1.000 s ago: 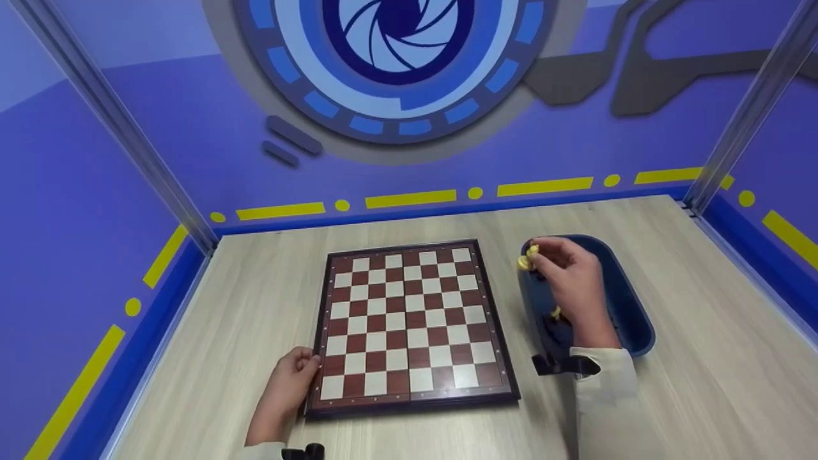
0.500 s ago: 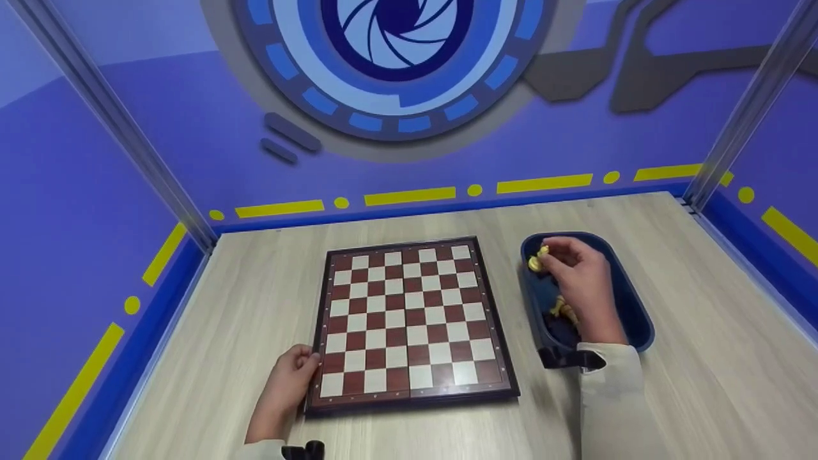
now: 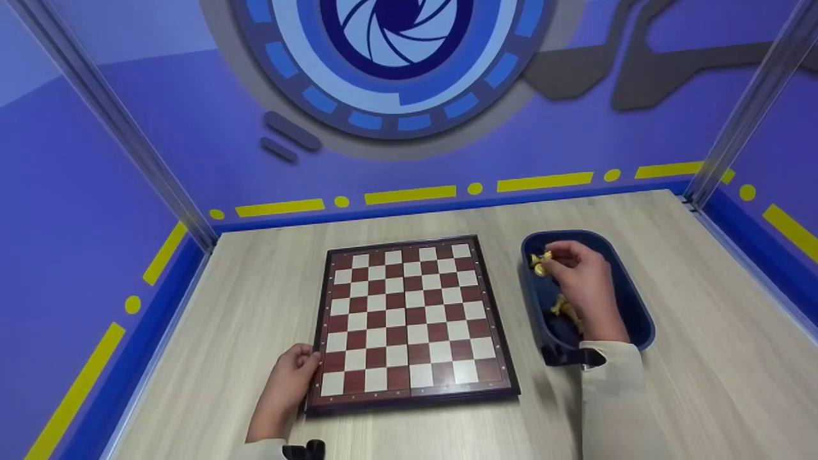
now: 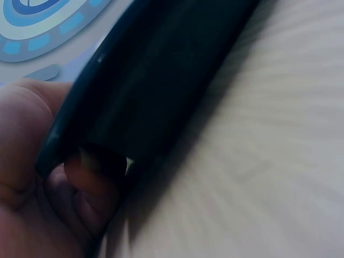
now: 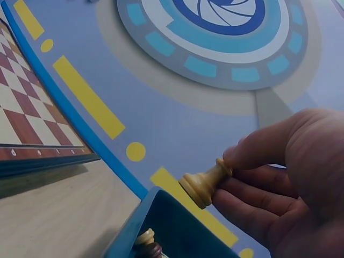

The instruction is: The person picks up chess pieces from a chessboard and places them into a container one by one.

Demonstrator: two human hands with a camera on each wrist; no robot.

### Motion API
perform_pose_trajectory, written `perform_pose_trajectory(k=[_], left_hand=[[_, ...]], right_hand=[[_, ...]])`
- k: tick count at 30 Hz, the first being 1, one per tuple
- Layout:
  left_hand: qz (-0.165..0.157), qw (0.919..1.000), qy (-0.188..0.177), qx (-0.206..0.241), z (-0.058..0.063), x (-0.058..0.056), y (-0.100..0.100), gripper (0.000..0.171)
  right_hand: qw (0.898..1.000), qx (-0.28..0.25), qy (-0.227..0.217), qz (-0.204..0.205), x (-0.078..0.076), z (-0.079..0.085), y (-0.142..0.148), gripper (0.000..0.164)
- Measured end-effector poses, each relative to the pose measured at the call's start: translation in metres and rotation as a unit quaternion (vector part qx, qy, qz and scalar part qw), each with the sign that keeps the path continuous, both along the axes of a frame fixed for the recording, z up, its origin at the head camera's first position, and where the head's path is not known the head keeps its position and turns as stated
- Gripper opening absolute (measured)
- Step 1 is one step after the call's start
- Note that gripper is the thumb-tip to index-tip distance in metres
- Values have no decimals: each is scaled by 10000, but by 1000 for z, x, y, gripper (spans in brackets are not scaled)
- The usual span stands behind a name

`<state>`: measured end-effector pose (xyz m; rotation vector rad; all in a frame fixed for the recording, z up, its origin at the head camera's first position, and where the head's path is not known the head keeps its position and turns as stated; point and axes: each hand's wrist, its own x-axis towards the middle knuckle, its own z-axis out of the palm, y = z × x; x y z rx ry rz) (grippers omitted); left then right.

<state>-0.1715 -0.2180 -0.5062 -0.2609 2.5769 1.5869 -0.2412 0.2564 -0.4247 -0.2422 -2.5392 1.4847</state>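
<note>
A brown-and-white chessboard (image 3: 406, 319) lies flat in the middle of the table. My left hand (image 3: 284, 390) grips its near left edge; the left wrist view shows curled fingers (image 4: 91, 180) under the board's dark side. Over the dark blue tub (image 3: 647, 329) to the right, my right hand (image 3: 586, 291) pinches a pale yellow chess piece (image 5: 203, 185) by its narrower end, the wide base tilted down and away from the fingers. Inside the tub lie more pale pieces (image 3: 562, 308) and a dark one (image 5: 153, 250), partly hidden by the hand.
The pale wooden table (image 3: 262, 281) extends around the board and tub. Blue panels with yellow markings (image 3: 409, 195) close off the back and both sides, with metal posts (image 3: 754, 115) at the back corners.
My right hand has moved slightly right and nearer with the chess piece, from the tub's left rim to over its inside. My left hand stays at the board's edge.
</note>
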Motion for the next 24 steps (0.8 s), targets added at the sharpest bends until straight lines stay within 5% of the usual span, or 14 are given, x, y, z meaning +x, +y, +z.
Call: perform_pose_trajectory(k=[24], left_hand=[[19,10000,-29,84,0,0,0,17]], right_hand=[[9998,188,17,27,1,-6,6,28]])
